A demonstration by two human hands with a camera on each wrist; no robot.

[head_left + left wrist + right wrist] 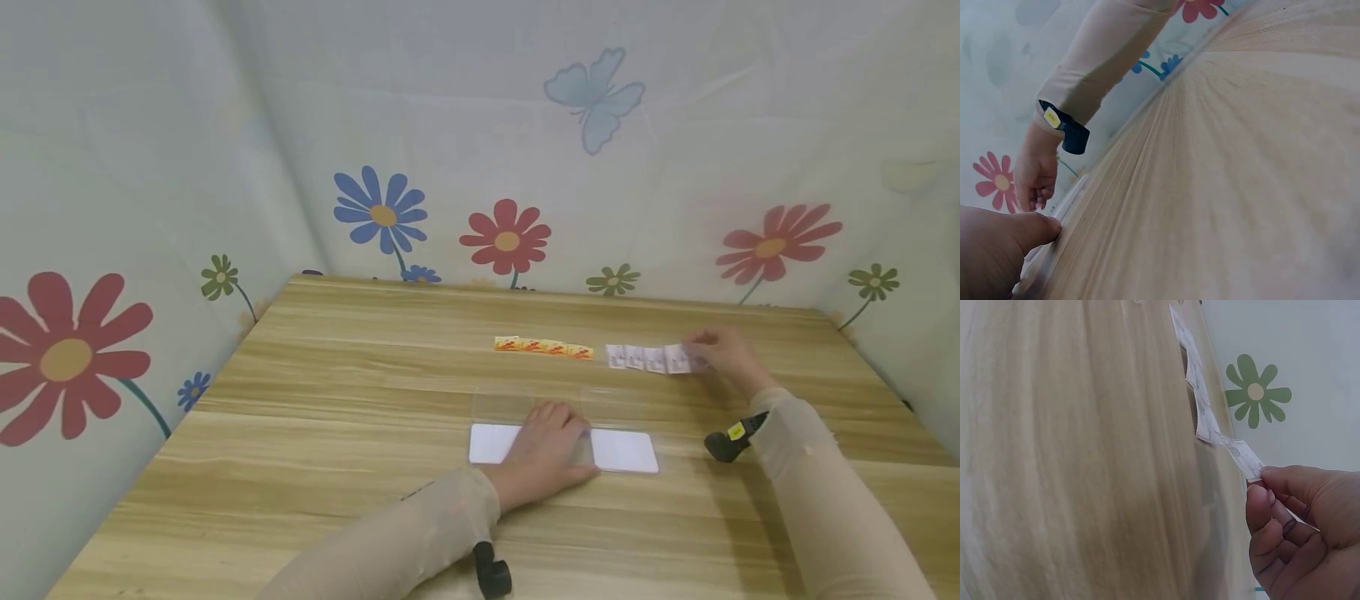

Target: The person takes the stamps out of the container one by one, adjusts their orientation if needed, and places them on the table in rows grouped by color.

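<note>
In the head view my left hand (pixel 546 454) rests over a long flat white piece (pixel 624 451), which shows on both sides of it. A clear plastic sheet (pixel 611 402) lies along the far edge of that piece. My right hand (pixel 723 354) is farther back on the right. Its thumb and forefinger pinch a small white printed slip (pixel 1245 460), lifted at the near end of a row. Several similar white slips (pixel 634 358) lie beside it. In the left wrist view, the left thumb (pixel 1040 230) lies extended; the other fingers are hidden.
A row of small yellow-and-red slips (pixel 543 347) lies left of the white ones. The wooden table (pixel 322 375) ends at the back against a flowered cloth (pixel 450 125). Each wrist carries a black camera (pixel 727 444).
</note>
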